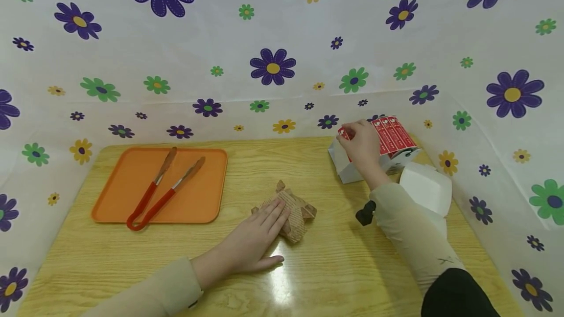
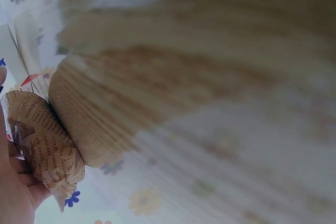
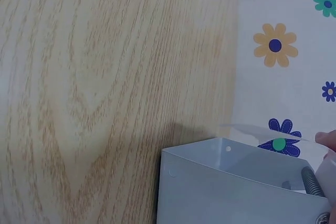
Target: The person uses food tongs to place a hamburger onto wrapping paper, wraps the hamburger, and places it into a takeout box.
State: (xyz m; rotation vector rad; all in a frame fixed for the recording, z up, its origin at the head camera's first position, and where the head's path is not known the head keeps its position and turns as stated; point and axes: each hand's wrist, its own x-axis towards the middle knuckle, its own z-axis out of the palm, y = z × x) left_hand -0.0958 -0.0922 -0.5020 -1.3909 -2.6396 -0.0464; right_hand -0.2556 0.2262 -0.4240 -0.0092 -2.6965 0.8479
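Observation:
In the head view my left hand (image 1: pixel 254 236) rests on a brown newsprint-paper-wrapped package (image 1: pixel 297 224), fingers straight and thumb spread to the side. The left wrist view shows the crumpled printed wrapping (image 2: pixel 47 142) close up against the fingers. My right hand (image 1: pixel 363 147) pinches the end of a red and white label (image 1: pixel 345 133) at a grey metal label dispenser (image 1: pixel 348 174). In the right wrist view this thin strip (image 3: pixel 273 132) juts from my fingertips above the dispenser's open end (image 3: pixel 236 195), where a spring shows. Several red labels (image 1: pixel 393 136) lie across its top.
On the left sits an orange tray (image 1: pixel 204 207) with red-handled tongs (image 1: pixel 150 212) lying on it, their bend past its front edge. An open white takeaway box (image 1: pixel 426 187) stands by my right forearm. A flower-print sheet (image 1: pixel 273 28) encloses the wooden table (image 1: pixel 326 278).

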